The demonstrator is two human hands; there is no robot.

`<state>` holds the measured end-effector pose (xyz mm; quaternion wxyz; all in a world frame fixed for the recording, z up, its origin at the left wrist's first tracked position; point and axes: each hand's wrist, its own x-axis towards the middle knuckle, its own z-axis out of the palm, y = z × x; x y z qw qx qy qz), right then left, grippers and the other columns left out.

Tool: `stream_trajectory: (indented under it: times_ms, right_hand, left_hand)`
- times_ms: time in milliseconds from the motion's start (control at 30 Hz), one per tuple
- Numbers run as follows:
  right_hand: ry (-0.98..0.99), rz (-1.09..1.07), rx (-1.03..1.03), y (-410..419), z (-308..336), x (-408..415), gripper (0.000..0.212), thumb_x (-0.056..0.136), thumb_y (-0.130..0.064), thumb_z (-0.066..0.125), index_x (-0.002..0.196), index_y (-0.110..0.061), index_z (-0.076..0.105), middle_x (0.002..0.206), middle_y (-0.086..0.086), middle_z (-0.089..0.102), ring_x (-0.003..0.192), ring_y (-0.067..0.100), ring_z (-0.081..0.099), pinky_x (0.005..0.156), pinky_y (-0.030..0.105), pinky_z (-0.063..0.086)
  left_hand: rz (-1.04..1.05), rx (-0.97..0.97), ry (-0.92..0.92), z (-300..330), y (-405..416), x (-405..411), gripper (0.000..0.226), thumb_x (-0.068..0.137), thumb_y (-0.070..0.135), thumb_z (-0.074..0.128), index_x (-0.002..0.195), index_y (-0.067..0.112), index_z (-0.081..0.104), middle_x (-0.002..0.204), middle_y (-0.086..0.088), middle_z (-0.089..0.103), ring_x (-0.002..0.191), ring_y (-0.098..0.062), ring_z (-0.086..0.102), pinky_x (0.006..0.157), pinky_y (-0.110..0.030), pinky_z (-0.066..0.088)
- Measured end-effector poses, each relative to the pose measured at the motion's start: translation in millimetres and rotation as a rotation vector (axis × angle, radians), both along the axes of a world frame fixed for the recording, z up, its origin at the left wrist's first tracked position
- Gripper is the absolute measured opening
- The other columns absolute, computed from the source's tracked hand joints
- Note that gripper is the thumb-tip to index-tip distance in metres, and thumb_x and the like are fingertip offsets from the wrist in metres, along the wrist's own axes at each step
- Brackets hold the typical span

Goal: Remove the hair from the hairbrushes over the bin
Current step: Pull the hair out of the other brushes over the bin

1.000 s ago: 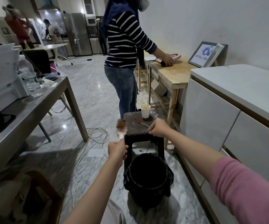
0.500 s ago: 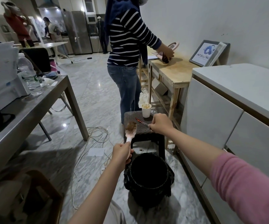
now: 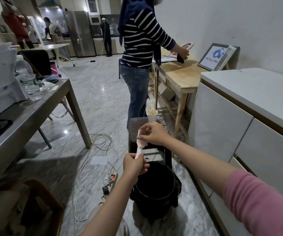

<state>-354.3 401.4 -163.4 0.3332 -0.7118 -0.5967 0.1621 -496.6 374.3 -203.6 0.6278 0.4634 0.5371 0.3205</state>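
Hairbrush [image 3: 141, 142]: clenched by the handle in your left hand [image 3: 134, 165], now swung to 12 o'clock above the bin [image 3: 156, 188]; your right hand [image 3: 153, 133] has arrived, pinching hair from bristles.

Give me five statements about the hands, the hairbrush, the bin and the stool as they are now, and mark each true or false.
1. The left hand has its grip on the handle of the hairbrush. True.
2. The right hand rests flat on the stool. False: it is raised at the brush head, fingers pinching at the hair in the bristles.
3. The bin stands on the floor in front of the stool. True.
4. The paper cup lies tipped over inside the bin. False: it stands upright on the stool.
5. The hairbrush lies on the stool. False: it is held in the air.
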Motion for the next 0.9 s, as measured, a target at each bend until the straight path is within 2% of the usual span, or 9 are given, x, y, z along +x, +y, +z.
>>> stream_trajectory:
  times_ms: [100,200,333,400,500,633,800,833,900]
  right_hand:
    - [-0.038,-0.04,0.001,2.0,-0.8,-10.4,0.032,0.073,-0.029,0.08,0.096,-0.007,0.074,0.091,0.005,0.073,0.08,0.014,0.064,0.07,0.025,0.05]
    - [-0.035,-0.091,0.047,1.7,-1.7,-19.2,0.014,0.078,-0.015,0.074,0.09,-0.007,0.078,0.091,0.007,0.075,0.086,0.017,0.068,0.079,0.031,0.054]
    - [-0.028,-0.099,0.061,-3.2,-1.3,-27.2,0.019,0.08,-0.001,0.063,0.091,-0.005,0.078,0.095,0.011,0.075,0.091,0.022,0.068,0.084,0.033,0.055]
    - [0.012,-0.101,0.085,-6.6,-1.6,-27.9,0.018,0.079,0.001,0.064,0.09,-0.003,0.078,0.093,0.013,0.075,0.089,0.021,0.068,0.082,0.03,0.054]
    - [0.066,-0.113,0.129,-13.8,-3.3,-31.2,0.017,0.076,0.002,0.065,0.086,-0.004,0.078,0.088,0.011,0.076,0.083,0.017,0.068,0.075,0.022,0.051]
    - [0.152,-0.156,0.127,-19.3,-8.3,-29.2,0.016,0.073,0.003,0.067,0.08,-0.006,0.078,0.082,0.007,0.075,0.071,0.009,0.062,0.066,0.015,0.046]
    - [0.317,-0.154,0.084,-32.5,-15.2,-27.7,0.01,0.071,0.001,0.074,0.076,-0.007,0.076,0.072,0.006,0.071,0.068,0.017,0.066,0.07,0.034,0.058]
    - [0.38,-0.156,0.08,-36.4,-15.0,-28.1,0.009,0.072,0.003,0.074,0.076,-0.005,0.076,0.07,0.007,0.069,0.065,0.018,0.065,0.067,0.035,0.059]
    - [0.497,-0.152,0.078,-44.3,-14.4,-27.9,0.007,0.073,0.006,0.073,0.077,0.0,0.073,0.068,0.007,0.066,0.057,0.014,0.062,0.059,0.029,0.057]
  left_hand:
    - [0.018,0.041,-0.002,0.3,-5.4,4.0,0.011,0.094,0.016,0.053,0.093,0.007,0.048,0.077,-0.009,0.058,0.053,-0.016,0.06,0.046,-0.027,0.049]
    - [0.034,0.045,-0.021,0.1,-5.5,5.6,0.016,0.094,0.016,0.053,0.101,0.001,0.05,0.075,-0.01,0.056,0.051,-0.015,0.057,0.045,-0.026,0.048]
    - [0.05,0.032,-0.028,-3.1,-4.1,2.8,0.018,0.093,0.017,0.053,0.099,-0.001,0.054,0.071,-0.01,0.056,0.047,-0.015,0.054,0.044,-0.024,0.048]
    - [0.057,0.032,-0.026,-1.5,-3.8,0.4,0.02,0.094,0.015,0.052,0.099,-0.003,0.056,0.069,-0.01,0.057,0.047,-0.015,0.052,0.041,-0.023,0.048]
    - [0.064,-0.008,-0.04,6.1,-1.7,-5.3,0.018,0.096,0.015,0.051,0.086,0.001,0.057,0.066,-0.007,0.057,0.046,-0.013,0.047,0.038,-0.021,0.043]
    - [0.08,-0.088,-0.102,8.4,3.1,-10.9,0.02,0.096,0.014,0.052,0.079,0.003,0.056,0.065,-0.007,0.054,0.044,-0.011,0.04,0.035,-0.017,0.033]
    - [0.114,-0.216,-0.231,14.3,-1.3,-9.8,0.014,0.094,0.007,0.052,0.082,-0.001,0.054,0.066,-0.009,0.05,0.039,-0.009,0.035,0.032,-0.013,0.026]
    - [0.115,-0.239,-0.255,15.2,-2.3,-8.9,0.014,0.094,0.006,0.051,0.082,-0.001,0.054,0.065,-0.009,0.05,0.038,-0.009,0.035,0.031,-0.013,0.025]
    - [0.124,-0.276,-0.293,14.7,-3.8,-7.3,0.013,0.094,0.006,0.05,0.082,0.001,0.052,0.065,-0.008,0.048,0.032,-0.006,0.034,0.03,-0.011,0.024]
